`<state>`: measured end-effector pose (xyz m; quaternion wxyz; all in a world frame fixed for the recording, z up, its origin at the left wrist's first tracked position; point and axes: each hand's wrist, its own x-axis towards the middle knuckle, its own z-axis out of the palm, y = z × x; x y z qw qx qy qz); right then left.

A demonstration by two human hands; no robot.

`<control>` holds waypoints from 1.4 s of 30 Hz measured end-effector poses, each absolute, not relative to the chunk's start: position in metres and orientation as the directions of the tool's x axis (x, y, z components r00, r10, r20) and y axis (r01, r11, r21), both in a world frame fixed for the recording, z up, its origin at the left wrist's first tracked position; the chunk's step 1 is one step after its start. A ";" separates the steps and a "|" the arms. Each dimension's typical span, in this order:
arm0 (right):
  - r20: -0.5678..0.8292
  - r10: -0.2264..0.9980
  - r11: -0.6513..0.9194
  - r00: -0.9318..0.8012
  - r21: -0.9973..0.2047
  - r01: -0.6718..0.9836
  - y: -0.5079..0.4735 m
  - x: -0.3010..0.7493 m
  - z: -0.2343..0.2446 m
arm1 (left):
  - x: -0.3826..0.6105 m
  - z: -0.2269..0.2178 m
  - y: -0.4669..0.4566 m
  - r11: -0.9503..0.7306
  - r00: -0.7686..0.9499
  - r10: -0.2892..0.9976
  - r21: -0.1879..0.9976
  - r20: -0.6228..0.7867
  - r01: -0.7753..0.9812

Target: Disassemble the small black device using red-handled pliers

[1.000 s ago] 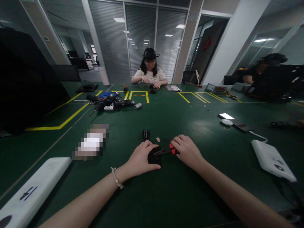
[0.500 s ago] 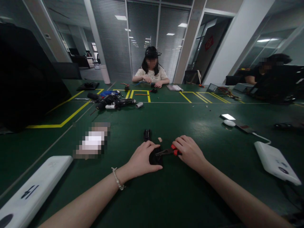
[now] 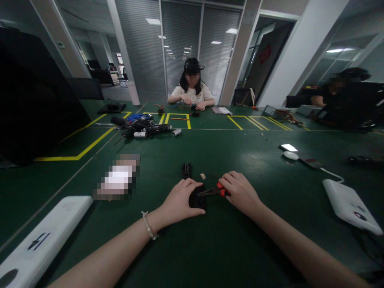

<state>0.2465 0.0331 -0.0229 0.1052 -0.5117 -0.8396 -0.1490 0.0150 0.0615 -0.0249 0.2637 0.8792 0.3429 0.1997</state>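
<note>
A small black part (image 3: 196,202) lies on the green table, gripped between the thumb and fingers of my left hand (image 3: 180,202). Its exact kind is too dark to make out. My right hand (image 3: 241,192) is closed round the red handles of a pair of pliers (image 3: 209,192). The dark jaws point left and reach over the black part; whether they pinch something there I cannot tell. Just beyond my left fingertips sits another black piece (image 3: 186,170). Beside it is a small tan scrap (image 3: 203,176).
A white power bank (image 3: 48,236) lies at the left, another white power bank (image 3: 351,206) with a cable at the right. A pile of black tools and cables (image 3: 141,127) is farther back. Across the table (image 3: 240,256) sits a person (image 3: 192,90); a second person is at far right.
Hardly anything differs. Both hands, the pliers and the black part keep their places; the whole view has shifted very slightly.
</note>
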 end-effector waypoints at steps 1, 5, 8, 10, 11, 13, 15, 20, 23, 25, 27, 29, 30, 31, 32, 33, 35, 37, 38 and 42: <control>0.330 0.830 0.432 -0.450 0.130 0.892 0.033 0.246 -0.023 | 0.015 -0.025 0.061 -0.622 0.685 0.709 0.604 0.165 0.498; 0.324 0.836 0.434 -0.443 0.106 0.895 0.034 0.246 -0.023 | 0.014 -0.024 0.061 -0.610 0.686 0.712 0.616 0.151 0.498; 0.324 0.835 0.430 -0.445 0.121 0.895 0.033 0.245 -0.021 | 0.013 -0.024 0.061 -0.614 0.682 0.714 0.613 0.161 0.497; 0.333 0.828 0.433 -0.452 0.133 0.892 0.032 0.245 -0.019 | 0.013 -0.025 0.061 -0.610 0.674 0.720 0.612 0.164 0.503; 0.337 0.823 0.436 -0.458 0.141 0.889 0.032 0.244 -0.018 | 0.013 -0.025 0.061 -0.607 0.672 0.723 0.612 0.161 0.507; 0.345 0.814 0.439 -0.466 0.159 0.884 0.031 0.244 -0.018 | 0.014 -0.026 0.061 -0.602 0.670 0.726 0.612 0.153 0.513; 0.348 0.810 0.438 -0.471 0.174 0.882 0.031 0.245 -0.017 | 0.014 -0.025 0.060 -0.602 0.668 0.728 0.610 0.153 0.516; 0.335 0.817 0.431 -0.470 0.187 0.882 0.031 0.245 -0.017 | 0.014 -0.024 0.060 -0.618 0.673 0.720 0.598 0.169 0.511; 0.334 0.815 0.431 -0.473 0.196 0.881 0.031 0.244 -0.017 | 0.014 -0.024 0.060 -0.630 0.675 0.715 0.586 0.183 0.509; 0.336 0.813 0.432 -0.475 0.200 0.880 0.031 0.244 -0.016 | 0.015 -0.024 0.060 -0.633 0.674 0.715 0.582 0.187 0.510; 0.334 0.814 0.431 -0.474 0.198 0.880 0.031 0.244 -0.016 | 0.015 -0.024 0.060 -0.631 0.673 0.716 0.583 0.185 0.512; 0.330 0.821 0.427 -0.467 0.189 0.884 0.031 0.244 -0.017 | 0.015 -0.024 0.060 -0.625 0.675 0.717 0.589 0.175 0.511; 0.326 0.825 0.424 -0.461 0.180 0.888 0.031 0.244 -0.017 | 0.015 -0.024 0.060 -0.622 0.675 0.717 0.594 0.172 0.510; 0.322 0.831 0.420 -0.453 0.170 0.891 0.031 0.244 -0.018 | 0.015 -0.024 0.061 -0.620 0.677 0.716 0.600 0.169 0.506; 0.318 0.836 0.416 -0.447 0.161 0.895 0.031 0.244 -0.019 | 0.014 -0.025 0.061 -0.618 0.679 0.715 0.605 0.167 0.502; 0.315 0.841 0.412 -0.440 0.153 0.898 0.031 0.244 -0.019 | 0.014 -0.025 0.061 -0.617 0.679 0.715 0.609 0.167 0.499; 0.312 0.845 0.407 -0.434 0.150 0.901 0.031 0.243 -0.020 | 0.014 -0.026 0.061 -0.615 0.678 0.716 0.612 0.168 0.497; 0.319 0.840 0.407 -0.439 0.166 0.898 0.031 0.243 -0.021 | 0.014 -0.026 0.061 -0.612 0.674 0.720 0.612 0.169 0.500; 0.325 0.835 0.407 -0.445 0.181 0.895 0.031 0.243 -0.021 | 0.014 -0.026 0.061 -0.610 0.672 0.721 0.613 0.169 0.501; 0.341 0.811 0.411 -0.476 0.246 0.878 0.030 0.244 -0.020 | 0.015 -0.024 0.061 -0.604 0.670 0.724 0.620 0.165 0.501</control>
